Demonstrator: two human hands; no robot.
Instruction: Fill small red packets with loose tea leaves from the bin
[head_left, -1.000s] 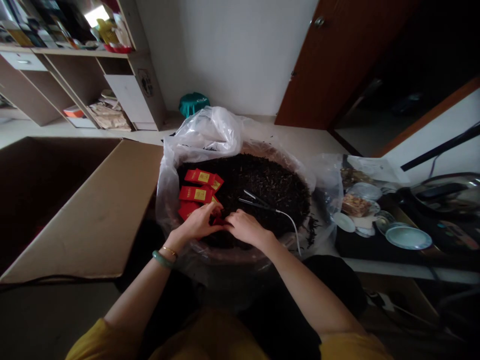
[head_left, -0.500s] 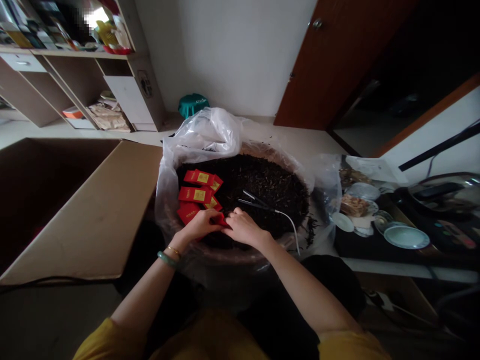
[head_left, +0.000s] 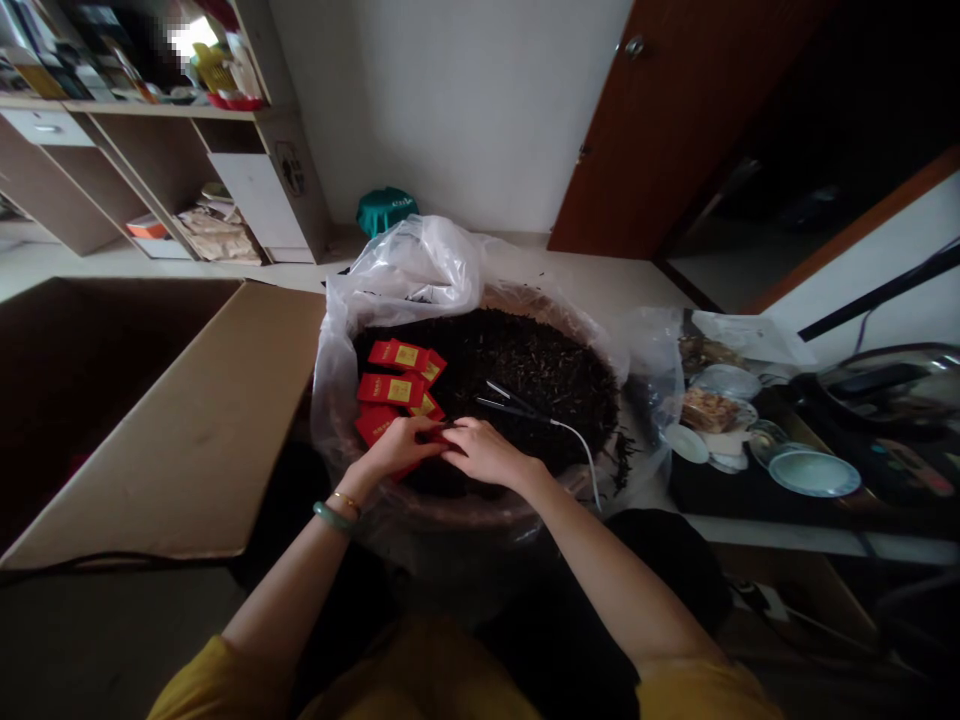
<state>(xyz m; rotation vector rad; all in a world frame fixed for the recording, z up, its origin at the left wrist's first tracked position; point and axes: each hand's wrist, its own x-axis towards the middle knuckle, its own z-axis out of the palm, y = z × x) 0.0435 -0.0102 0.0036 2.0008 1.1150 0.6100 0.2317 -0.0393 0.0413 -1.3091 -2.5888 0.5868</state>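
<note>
My left hand (head_left: 401, 447) and my right hand (head_left: 484, 452) meet over the near side of a tub of dark, dry tea-like leaves (head_left: 551, 360). Between their closed fingers is a small red packet (head_left: 433, 437), mostly covered by them. Beyond my left hand, several red packets with gold labels (head_left: 391, 388) lie overlapping on the leaves. A slim hair straightener (head_left: 517, 405) with a white cord rests on the leaves past my right hand, its jaws apart.
Clear plastic (head_left: 427, 265) lines the tub and spreads over its rim. On the left stands an open cardboard box (head_left: 187, 420). A low table at right holds a pale bowl (head_left: 814, 474), small dishes and a glass-lidded pot. Behind are a teal bag (head_left: 386, 208) and a brown door (head_left: 645, 130).
Both hands stay together on the small red packet. My left hand has shifted slightly right and its fingers have lowered, uncovering more of a gold-labelled packet behind. The other packets and the straightener remain in place.
</note>
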